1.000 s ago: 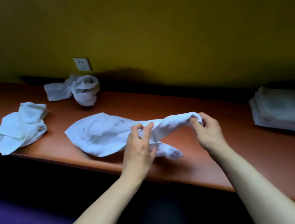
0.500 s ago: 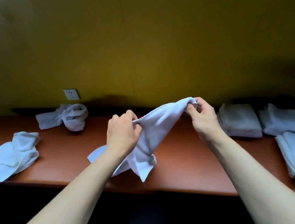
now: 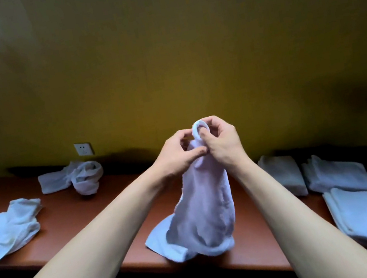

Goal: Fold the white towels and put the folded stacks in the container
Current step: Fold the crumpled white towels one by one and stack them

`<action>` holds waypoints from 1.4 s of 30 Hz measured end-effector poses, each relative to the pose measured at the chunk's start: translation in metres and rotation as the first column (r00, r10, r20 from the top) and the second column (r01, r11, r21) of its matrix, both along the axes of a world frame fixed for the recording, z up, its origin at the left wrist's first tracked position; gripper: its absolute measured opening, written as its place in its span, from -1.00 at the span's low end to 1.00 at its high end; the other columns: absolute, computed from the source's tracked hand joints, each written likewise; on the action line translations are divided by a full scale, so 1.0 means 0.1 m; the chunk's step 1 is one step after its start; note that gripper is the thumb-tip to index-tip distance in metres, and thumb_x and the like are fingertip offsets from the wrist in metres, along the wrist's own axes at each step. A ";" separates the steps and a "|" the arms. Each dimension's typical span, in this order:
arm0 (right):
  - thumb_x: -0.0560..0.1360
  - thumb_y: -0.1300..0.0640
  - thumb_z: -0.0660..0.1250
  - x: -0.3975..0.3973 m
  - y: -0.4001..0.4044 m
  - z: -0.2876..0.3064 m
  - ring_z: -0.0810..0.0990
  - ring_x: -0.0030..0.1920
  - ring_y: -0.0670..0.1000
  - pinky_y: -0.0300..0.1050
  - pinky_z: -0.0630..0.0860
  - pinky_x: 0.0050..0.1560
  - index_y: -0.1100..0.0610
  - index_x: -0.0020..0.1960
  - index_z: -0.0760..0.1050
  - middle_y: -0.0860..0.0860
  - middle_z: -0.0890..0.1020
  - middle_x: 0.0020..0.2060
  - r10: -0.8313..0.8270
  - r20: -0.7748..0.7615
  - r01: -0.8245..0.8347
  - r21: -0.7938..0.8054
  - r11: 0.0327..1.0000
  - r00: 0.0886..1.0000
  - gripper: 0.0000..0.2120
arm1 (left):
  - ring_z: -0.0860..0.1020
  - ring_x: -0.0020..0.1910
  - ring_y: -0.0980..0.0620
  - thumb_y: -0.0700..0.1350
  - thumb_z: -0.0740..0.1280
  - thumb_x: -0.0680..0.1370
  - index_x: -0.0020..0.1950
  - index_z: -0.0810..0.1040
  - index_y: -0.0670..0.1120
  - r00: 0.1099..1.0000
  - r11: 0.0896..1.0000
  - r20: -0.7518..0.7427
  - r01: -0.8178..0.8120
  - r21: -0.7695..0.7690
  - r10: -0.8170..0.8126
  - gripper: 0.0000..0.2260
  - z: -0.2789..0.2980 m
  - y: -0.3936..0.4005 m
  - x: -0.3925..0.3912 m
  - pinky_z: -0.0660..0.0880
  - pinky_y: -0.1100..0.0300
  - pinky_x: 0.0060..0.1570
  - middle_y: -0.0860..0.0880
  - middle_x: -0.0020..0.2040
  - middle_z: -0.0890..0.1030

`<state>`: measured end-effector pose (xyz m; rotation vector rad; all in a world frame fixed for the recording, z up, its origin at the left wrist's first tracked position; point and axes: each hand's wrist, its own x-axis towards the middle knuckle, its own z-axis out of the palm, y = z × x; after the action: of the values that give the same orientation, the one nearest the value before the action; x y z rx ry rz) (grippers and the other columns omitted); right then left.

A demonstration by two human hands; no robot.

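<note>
Fingers (image 3: pixel 200 151) of both hands pinch crumpled white cloth towel (image 3: pixel 208 208) at top; hangs long-axis vertical w/ bottom on reddish-brown counter (image 3: pixel 121 211).

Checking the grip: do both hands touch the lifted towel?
Touching. Head view: left hand and right hand both pinch the lifted towel's top edge.

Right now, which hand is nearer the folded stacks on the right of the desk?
Right. The right hand pinches the held towel on the side toward the folded stacks; the left hand grips it on the far side.
</note>
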<state>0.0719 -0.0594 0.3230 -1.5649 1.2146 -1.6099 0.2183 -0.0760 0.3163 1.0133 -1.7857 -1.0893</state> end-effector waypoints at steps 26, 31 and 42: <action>0.25 -0.26 0.58 -1.29 0.40 -0.32 0.41 -0.49 -0.13 -0.24 0.32 -0.47 0.16 -0.37 0.47 -0.15 0.48 -0.53 0.392 -0.777 0.362 0.593 0.719 0.493 -0.48 | 0.43 -0.33 0.28 -0.19 0.26 0.63 -0.03 0.54 -0.09 0.896 0.825 -0.172 -0.443 -0.350 0.409 -0.92 0.55 -0.29 0.85 0.36 0.35 -0.28 0.10 -0.25 0.52; 0.22 -0.24 0.58 -1.54 0.62 -0.41 0.58 -0.25 0.03 -0.17 0.45 -0.29 0.09 -0.24 0.46 -0.03 0.60 -0.32 0.362 -0.856 0.539 0.514 0.667 0.369 -0.53 | 0.48 -0.27 0.26 -0.12 0.31 0.61 -0.01 0.56 -0.05 0.802 0.741 -0.250 -0.597 -0.307 0.543 -0.95 0.41 -0.25 1.07 0.41 0.39 -0.24 0.13 -0.22 0.56; 0.45 -0.05 0.49 -2.04 1.55 -0.65 0.58 -0.21 0.12 -0.13 0.47 -0.19 0.09 -0.34 0.60 0.08 0.59 -0.42 -0.002 -0.902 0.767 0.366 0.528 0.431 -0.72 | 0.47 -0.11 0.10 -0.05 0.25 0.61 -0.05 0.45 -0.01 0.619 0.572 -0.296 -0.786 -0.236 0.728 -0.92 -0.18 0.20 1.61 0.35 0.51 -0.21 0.04 -0.14 0.53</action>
<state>-0.1319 0.0957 0.2583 -1.4224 2.5984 -0.1832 0.3795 -0.0560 0.2985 1.2440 -1.1133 -0.2701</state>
